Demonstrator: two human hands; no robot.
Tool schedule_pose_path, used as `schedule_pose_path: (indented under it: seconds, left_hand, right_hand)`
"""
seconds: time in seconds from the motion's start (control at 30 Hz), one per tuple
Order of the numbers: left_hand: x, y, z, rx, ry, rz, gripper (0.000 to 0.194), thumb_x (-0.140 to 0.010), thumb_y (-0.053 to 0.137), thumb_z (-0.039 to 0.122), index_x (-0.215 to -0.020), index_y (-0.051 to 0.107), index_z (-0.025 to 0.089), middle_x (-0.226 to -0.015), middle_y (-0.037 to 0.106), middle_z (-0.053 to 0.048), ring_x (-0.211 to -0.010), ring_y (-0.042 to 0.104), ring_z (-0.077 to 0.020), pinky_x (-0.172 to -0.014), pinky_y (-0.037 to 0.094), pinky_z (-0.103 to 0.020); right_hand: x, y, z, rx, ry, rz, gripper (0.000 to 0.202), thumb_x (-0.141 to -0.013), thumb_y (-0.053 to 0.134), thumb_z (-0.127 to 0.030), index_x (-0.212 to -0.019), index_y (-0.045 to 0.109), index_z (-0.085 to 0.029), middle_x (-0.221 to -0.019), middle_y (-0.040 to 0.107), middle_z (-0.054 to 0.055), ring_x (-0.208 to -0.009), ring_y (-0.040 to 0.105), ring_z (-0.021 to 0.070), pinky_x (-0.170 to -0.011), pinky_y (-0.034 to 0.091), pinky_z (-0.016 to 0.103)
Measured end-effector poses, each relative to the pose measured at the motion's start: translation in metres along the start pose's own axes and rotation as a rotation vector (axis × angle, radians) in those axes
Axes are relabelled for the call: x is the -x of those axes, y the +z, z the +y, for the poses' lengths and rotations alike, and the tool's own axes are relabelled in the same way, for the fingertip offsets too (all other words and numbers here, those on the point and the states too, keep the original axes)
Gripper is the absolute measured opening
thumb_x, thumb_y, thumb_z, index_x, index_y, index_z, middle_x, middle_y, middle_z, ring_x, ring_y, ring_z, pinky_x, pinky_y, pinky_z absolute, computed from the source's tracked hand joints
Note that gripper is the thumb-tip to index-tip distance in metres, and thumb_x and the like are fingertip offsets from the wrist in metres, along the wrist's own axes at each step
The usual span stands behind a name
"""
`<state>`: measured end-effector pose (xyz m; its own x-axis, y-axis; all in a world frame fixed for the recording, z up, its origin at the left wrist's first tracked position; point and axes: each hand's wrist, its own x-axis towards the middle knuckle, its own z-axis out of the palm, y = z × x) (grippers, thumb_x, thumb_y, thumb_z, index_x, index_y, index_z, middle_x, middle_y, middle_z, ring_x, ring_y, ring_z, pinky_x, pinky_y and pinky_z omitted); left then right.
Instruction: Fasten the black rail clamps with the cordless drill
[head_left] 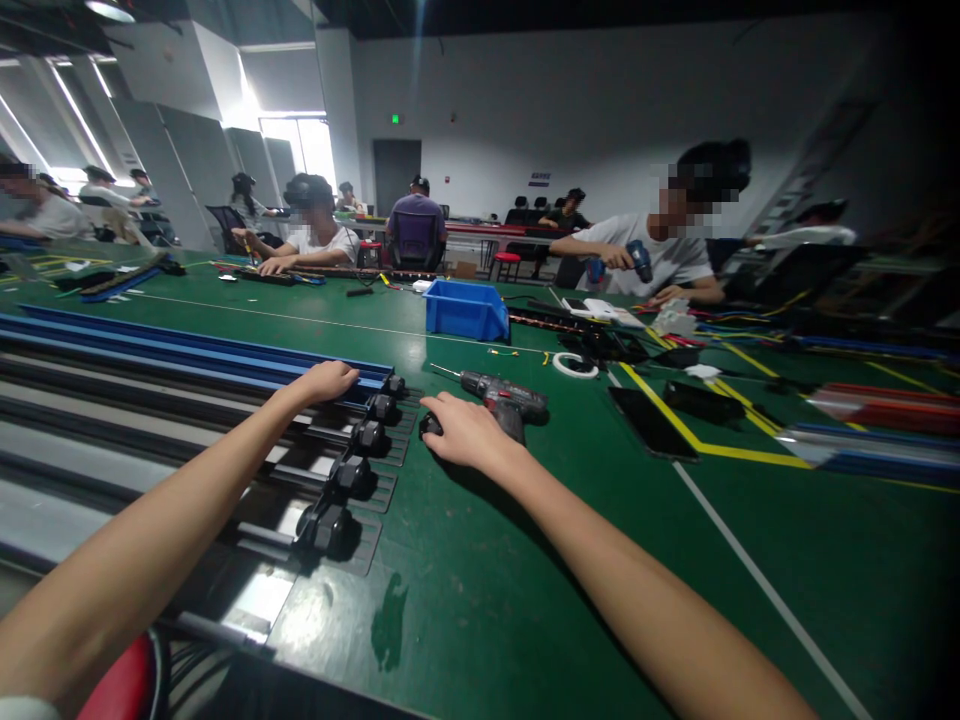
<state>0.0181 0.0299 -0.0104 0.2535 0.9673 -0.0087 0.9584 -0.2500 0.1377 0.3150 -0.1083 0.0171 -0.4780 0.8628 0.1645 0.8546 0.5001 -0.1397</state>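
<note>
Long blue and black rails lie side by side at the left, with black knob-like end fittings along their right ends. My left hand rests over the farthest blue rail near its end, its fingers curled down and partly hidden. My right hand is closed around a small black part, just right of the fittings; most of that part is covered by the fingers. Right behind this hand a cordless drill lies on its side, its long bit pointing left.
The green table carries a blue bin, a white tape roll and a black flat panel. Across it, a co-worker holds a blue drill. Another person sits at the far left. A red stool stands below.
</note>
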Motion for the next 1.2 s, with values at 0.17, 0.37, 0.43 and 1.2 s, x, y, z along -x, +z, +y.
schedule_pose_path:
  seconds: [0.17,0.37,0.43,1.2]
  left_hand:
    - [-0.0006,0.0013,-0.0012,-0.003,0.000,0.001,0.054,-0.092,0.028,0.050,-0.079,0.068,0.016,-0.087,0.072,-0.016,-0.080,0.066,-0.0271,-0.075,0.044,-0.031]
    - [-0.0014,0.0019,-0.0006,-0.012,-0.029,-0.007,0.054,-0.092,0.030,0.049,-0.083,0.069,0.014,-0.092,0.073,-0.017,-0.085,0.067,-0.0275,-0.078,0.045,-0.030]
    - [-0.0019,0.0020,-0.0008,-0.011,-0.029,-0.004,0.054,-0.092,0.030,0.049,-0.083,0.070,0.014,-0.092,0.073,-0.017,-0.085,0.067,-0.0276,-0.078,0.045,-0.030]
    - [-0.0016,0.0014,-0.0019,0.021,-0.008,-0.006,0.053,-0.091,0.030,0.050,-0.079,0.069,0.015,-0.083,0.071,-0.016,-0.080,0.065,-0.0282,-0.074,0.043,-0.032]
  right_hand:
    - [-0.0014,0.0038,0.0020,0.003,0.003,0.026,0.052,-0.086,0.057,-0.034,-0.137,0.051,-0.023,-0.123,0.063,0.012,-0.103,0.066,0.0295,-0.085,0.050,0.040]
    - [-0.0022,0.0047,0.0034,-0.001,-0.017,0.035,0.047,-0.087,0.057,-0.034,-0.132,0.055,-0.022,-0.122,0.065,0.010,-0.108,0.065,0.0288,-0.089,0.050,0.038]
    - [-0.0025,0.0048,0.0043,-0.007,-0.022,0.026,0.046,-0.087,0.058,-0.033,-0.132,0.056,-0.022,-0.121,0.065,0.010,-0.109,0.065,0.0281,-0.090,0.050,0.037]
    - [-0.0055,0.0100,0.0091,-0.038,-0.028,0.028,0.026,-0.086,0.060,-0.031,-0.109,0.065,-0.020,-0.107,0.066,0.010,-0.098,0.066,0.0260,-0.083,0.048,0.034]
